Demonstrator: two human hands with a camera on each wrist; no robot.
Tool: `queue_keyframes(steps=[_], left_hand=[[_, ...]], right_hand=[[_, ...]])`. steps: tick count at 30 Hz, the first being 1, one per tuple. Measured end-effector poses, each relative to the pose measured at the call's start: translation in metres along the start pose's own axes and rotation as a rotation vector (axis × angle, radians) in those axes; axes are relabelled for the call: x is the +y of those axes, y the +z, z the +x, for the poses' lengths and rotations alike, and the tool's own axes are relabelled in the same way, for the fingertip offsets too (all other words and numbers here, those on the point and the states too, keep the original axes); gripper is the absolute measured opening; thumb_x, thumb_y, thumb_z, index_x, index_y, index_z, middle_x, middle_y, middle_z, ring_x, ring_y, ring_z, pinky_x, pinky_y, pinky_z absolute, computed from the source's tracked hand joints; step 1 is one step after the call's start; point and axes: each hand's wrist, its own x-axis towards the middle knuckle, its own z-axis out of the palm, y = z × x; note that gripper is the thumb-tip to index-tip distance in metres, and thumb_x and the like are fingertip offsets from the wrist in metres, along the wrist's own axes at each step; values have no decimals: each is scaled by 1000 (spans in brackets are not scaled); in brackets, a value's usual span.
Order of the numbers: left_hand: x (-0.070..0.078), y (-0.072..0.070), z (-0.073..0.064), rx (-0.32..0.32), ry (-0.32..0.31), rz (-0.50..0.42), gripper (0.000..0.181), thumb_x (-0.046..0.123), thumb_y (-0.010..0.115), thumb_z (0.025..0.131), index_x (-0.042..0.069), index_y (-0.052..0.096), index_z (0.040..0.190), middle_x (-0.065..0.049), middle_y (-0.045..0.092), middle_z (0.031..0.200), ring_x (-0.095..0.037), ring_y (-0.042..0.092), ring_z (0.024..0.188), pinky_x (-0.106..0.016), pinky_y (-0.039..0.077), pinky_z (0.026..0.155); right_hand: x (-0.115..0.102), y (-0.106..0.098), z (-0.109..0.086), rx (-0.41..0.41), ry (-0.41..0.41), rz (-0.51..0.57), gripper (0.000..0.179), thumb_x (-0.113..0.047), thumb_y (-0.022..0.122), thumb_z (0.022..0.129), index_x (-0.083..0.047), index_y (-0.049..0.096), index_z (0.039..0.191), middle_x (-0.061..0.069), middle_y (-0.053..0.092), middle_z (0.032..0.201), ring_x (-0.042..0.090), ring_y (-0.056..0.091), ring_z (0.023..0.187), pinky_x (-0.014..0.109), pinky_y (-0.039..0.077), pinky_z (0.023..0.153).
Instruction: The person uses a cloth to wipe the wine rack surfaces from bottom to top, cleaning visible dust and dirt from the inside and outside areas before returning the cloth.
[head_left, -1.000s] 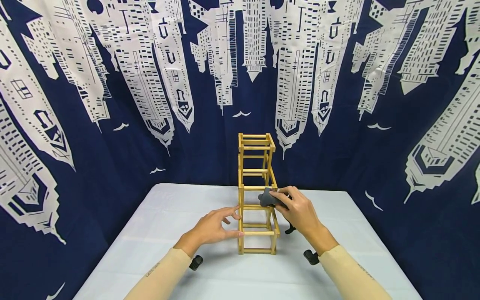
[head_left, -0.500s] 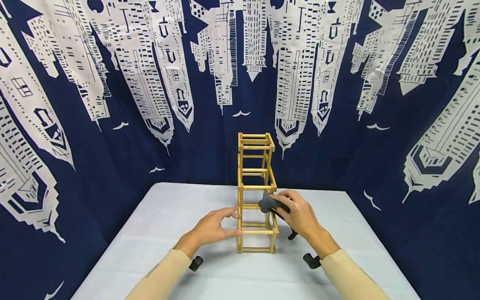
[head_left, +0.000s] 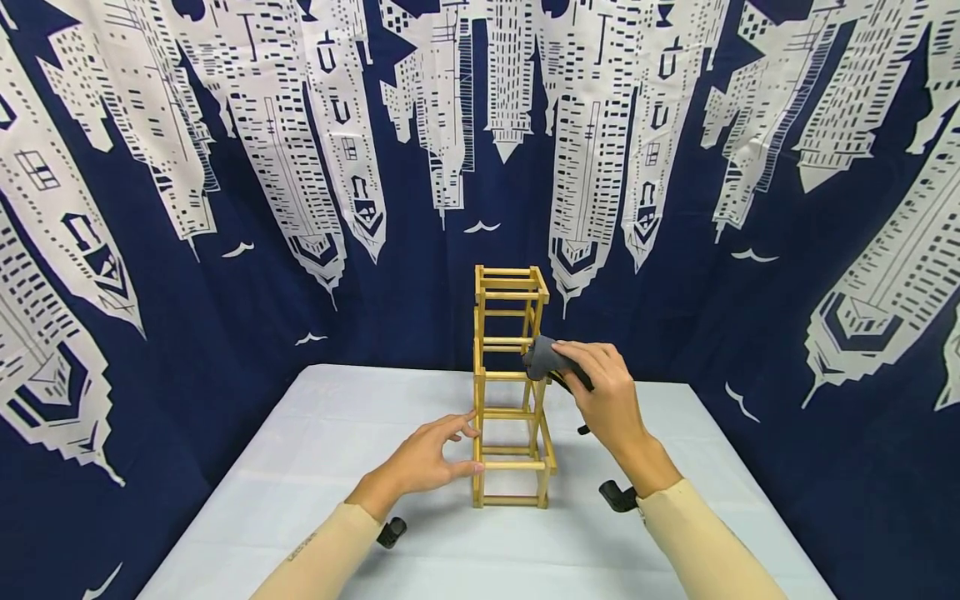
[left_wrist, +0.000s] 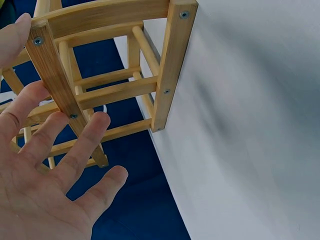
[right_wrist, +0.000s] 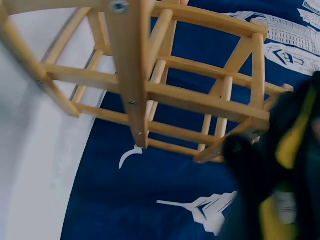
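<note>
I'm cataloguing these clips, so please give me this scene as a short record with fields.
Left hand: touches left side of wooden rack
Right hand: holds dark gray item at rack's right
Held item: kind unclear; yellow parts visible from right wrist
Rack: upright, open-framed, on white-covered table
Backdrop: navy cloth, white buildings upside down

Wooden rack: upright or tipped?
Upright. In the head view, the wooden rack stands on the white tabletop, posts vertical, its tiers stepping up away from the person.
</note>
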Motion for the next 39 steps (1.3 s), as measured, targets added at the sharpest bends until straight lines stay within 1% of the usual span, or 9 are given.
queue_keyframes(steps=[5,9,12,18,23,26,29,34,39], left_hand=[[1,1,-1,20,6,3,53,48,94,99,20,76,141,-2,60,178,-36,71,148,-65,59,121],[2,0,0,37,16,20,50,47,96,97,18,81,134,-3,63,175,-38,63,160,-68,52,131],[2,0,0,33,14,26,53,49,96,97,16,83,135,-3,64,174,-39,59,163,-69,49,133],[2,-2,-2,16,29,2,57,49,95,98,11,83,140,-8,63,174,-42,60,162,-71,50,132],[2,-2,-1,20,23,12,57,52,94,98,14,83,139,-7,64,173,-42,62,159,-70,52,130],[3,-2,0,20,10,28,57,55,93,98,17,83,140,-7,64,173,-41,63,158,-69,54,129],[4,0,1,11,-11,48,58,58,92,99,20,83,141,-5,64,174,-40,63,160,-68,54,129],[5,0,2,12,-34,78,58,61,91,98,24,83,142,0,63,175,-38,60,163,-67,52,131],[5,-1,-2,23,-32,64,58,55,92,99,20,81,145,1,62,176,-37,64,159,-66,53,130]], right_hand=[[-1,6,5,-241,122,22,36,-5,92,97,-10,87,133,12,87,132,41,76,120,62,66,104],[-3,6,8,-331,185,20,37,-10,91,100,-11,86,136,13,86,137,43,75,127,67,64,110],[-7,9,10,-377,187,-22,39,-14,91,101,-14,85,139,12,86,137,42,75,129,65,63,107],[-23,28,16,-377,123,-88,41,-22,93,99,-18,85,139,7,88,133,35,77,122,56,59,94],[-38,50,27,-363,38,-65,41,-24,94,98,-18,86,138,6,88,133,33,78,120,52,58,90],[-43,55,33,-387,14,-103,40,-26,94,98,-19,86,137,5,88,135,31,78,122,50,59,90],[-42,51,36,-427,-15,-171,38,-27,94,98,-20,87,134,4,88,133,30,77,121,50,59,89],[-32,30,40,-491,-74,-275,33,-25,93,98,-20,88,130,4,87,127,30,76,114,49,60,86],[-16,11,38,-493,-32,-285,31,-14,93,99,-16,88,129,7,87,125,33,75,111,52,61,88]])
